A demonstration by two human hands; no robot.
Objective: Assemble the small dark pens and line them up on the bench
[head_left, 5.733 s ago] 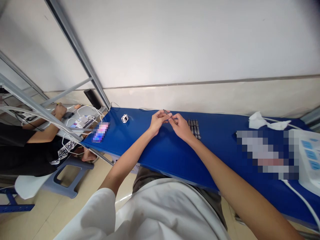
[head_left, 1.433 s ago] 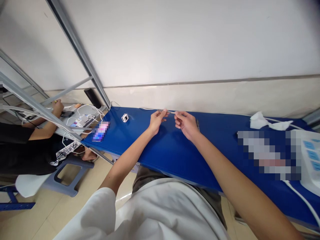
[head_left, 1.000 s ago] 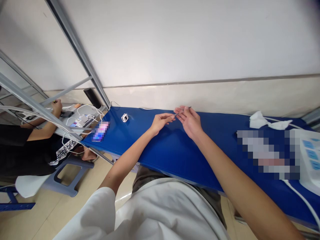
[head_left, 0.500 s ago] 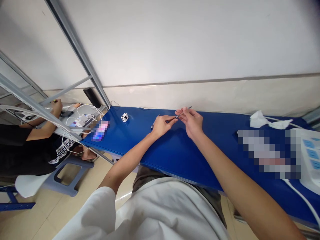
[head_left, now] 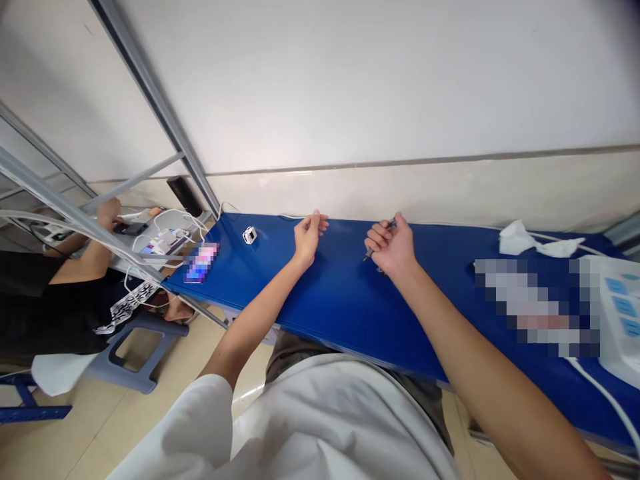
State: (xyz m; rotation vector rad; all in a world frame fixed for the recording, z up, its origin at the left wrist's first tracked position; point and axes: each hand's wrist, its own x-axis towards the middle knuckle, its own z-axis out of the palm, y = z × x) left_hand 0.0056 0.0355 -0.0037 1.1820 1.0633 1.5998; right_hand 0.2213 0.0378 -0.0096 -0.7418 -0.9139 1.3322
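Observation:
My right hand (head_left: 393,243) is raised over the blue tabletop with its fingers curled round a slim dark pen (head_left: 368,255). The pen's pointed end sticks out below the fingers, and its other end shows near the thumb. Another small dark piece peeks out under the heel of that hand; whether it is held or lies on the table I cannot tell. To the left, apart from the pen, my left hand (head_left: 307,238) hovers with thumb and fingers stretched out, nothing visible in it.
On the blue table (head_left: 330,307) lie a small white cube-like item (head_left: 249,235), a pixelated phone (head_left: 201,263) and crumpled tissue (head_left: 517,239). A white device (head_left: 617,320) stands at right. A metal post (head_left: 160,100) rises at left, where another person (head_left: 75,273) sits by cables.
My hands have drawn apart; they were together on the thin rod. My left hand has let go and moved left, and my right hand has closed round the pen.

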